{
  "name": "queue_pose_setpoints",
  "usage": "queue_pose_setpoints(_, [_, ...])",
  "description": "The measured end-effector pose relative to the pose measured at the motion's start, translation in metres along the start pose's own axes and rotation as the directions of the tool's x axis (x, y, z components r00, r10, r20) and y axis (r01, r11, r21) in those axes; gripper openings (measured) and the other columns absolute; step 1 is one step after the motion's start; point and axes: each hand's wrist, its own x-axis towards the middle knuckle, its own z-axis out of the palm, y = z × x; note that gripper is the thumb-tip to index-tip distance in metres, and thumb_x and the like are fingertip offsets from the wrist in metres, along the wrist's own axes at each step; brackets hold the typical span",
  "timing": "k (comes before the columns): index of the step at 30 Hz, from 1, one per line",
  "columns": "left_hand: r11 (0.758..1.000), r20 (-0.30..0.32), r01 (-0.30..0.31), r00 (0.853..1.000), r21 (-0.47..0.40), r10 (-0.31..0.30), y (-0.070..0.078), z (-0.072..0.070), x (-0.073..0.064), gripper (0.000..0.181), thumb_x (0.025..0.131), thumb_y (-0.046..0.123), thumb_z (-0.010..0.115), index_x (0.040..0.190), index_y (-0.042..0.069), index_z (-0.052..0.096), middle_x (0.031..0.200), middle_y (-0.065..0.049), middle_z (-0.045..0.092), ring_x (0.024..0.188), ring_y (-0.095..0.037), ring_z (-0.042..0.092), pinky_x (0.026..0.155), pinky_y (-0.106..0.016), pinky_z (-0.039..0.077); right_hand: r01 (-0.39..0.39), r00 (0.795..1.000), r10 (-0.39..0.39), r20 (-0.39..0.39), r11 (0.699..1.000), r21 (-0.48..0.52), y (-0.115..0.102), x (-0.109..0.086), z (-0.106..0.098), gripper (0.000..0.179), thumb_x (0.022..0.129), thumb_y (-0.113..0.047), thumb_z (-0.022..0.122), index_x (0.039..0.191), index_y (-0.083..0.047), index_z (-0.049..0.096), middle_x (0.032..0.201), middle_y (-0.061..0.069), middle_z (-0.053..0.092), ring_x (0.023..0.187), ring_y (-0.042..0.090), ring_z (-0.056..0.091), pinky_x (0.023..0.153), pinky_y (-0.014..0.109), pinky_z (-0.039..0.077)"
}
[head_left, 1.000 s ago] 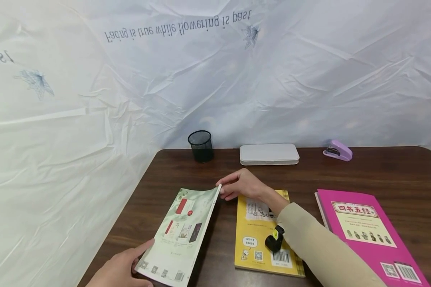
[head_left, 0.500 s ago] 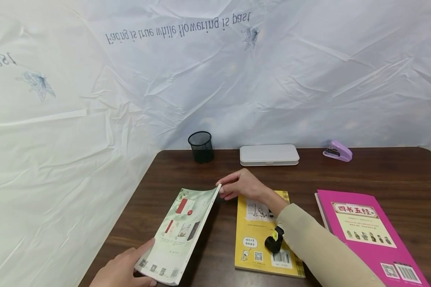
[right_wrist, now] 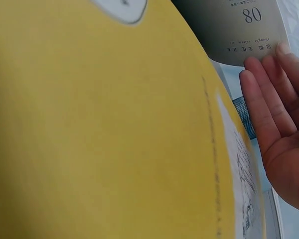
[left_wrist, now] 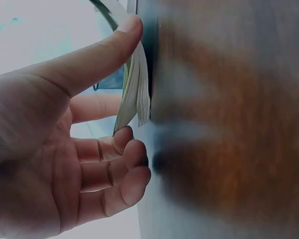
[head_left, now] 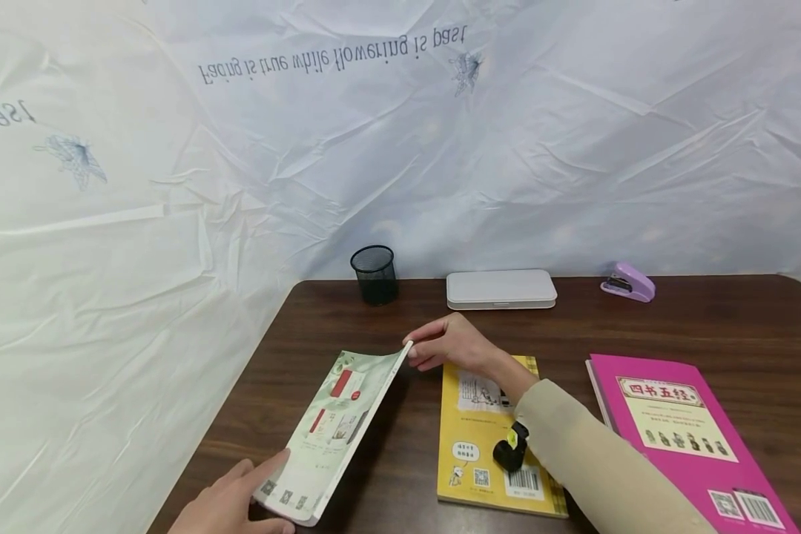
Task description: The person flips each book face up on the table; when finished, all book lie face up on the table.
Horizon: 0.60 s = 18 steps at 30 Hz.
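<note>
A thin magazine (head_left: 327, 430) with a pale green back cover is tilted over the table, its right side raised. My left hand (head_left: 227, 504) holds its near left corner; in the left wrist view, the thumb (left_wrist: 107, 52) lies on one side of the pages and fingers on the other. My right hand (head_left: 457, 345) pinches the far right corner between thumb and fingers. The right wrist view shows the magazine's underside (right_wrist: 244, 30), printed with "08". Beneath my right forearm lies a yellow book (head_left: 467, 434), partly covered by the sleeve and the black wrist camera.
A pink book (head_left: 714, 437) lies on the right of the dark wooden table (head_left: 260, 393). Along the back stand a black mesh pen holder (head_left: 375, 278), a white flat case (head_left: 500, 289) and a purple stapler (head_left: 630, 282). A white sheet (head_left: 507, 163) hangs behind.
The magazine's near right corner has swung left, so its back cover shows narrower and more tilted. My left hand has shifted slightly right; my right hand stays at the far corner.
</note>
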Motion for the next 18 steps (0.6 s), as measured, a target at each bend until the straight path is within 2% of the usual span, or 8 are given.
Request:
queue_pose_setpoints(6, [1.000,-0.027,0.000,1.000,0.028,0.001,0.0013,0.0021,0.0000,0.101,0.064,0.052,0.098,0.152,0.021,0.057,0.096,0.001,0.052,0.068,-0.020,0.048,0.057,-0.036,0.039,-0.002,1.000,0.002,-0.004,1.000,-0.007,-0.0006,-0.0014,0.0008,0.033,0.095,-0.008,0.078,0.126,0.005,0.074,0.113,0.015,0.079,0.094,0.024,0.079,0.085,0.041,0.065])
queue_pose_setpoints(11, [0.999,-0.047,0.017,0.999,0.031,-0.015,0.0035,0.0032,0.0004,0.098,0.066,0.052,0.097,0.150,0.021,0.058,0.093,0.002,0.049,0.064,-0.019,0.046,0.056,-0.033,0.036,0.011,1.000,-0.011,-0.003,1.000,-0.007,-0.0005,-0.0024,0.0013,0.035,0.096,-0.010,0.078,0.127,0.005,0.074,0.113,0.014,0.078,0.095,0.024,0.079,0.085,0.041,0.065])
queue_pose_setpoints(18, [1.000,0.017,0.018,1.000,0.019,-0.018,-0.0005,0.0005,-0.0005,0.094,0.075,0.054,0.091,0.154,0.019,0.055,0.093,0.000,0.045,0.065,-0.020,0.045,0.058,-0.032,0.033,0.009,1.000,-0.009,-0.010,1.000,0.005,-0.0015,-0.0024,0.0011,0.035,0.095,-0.008,0.079,0.127,0.004,0.073,0.114,0.014,0.078,0.096,0.024,0.079,0.086,0.042,0.065])
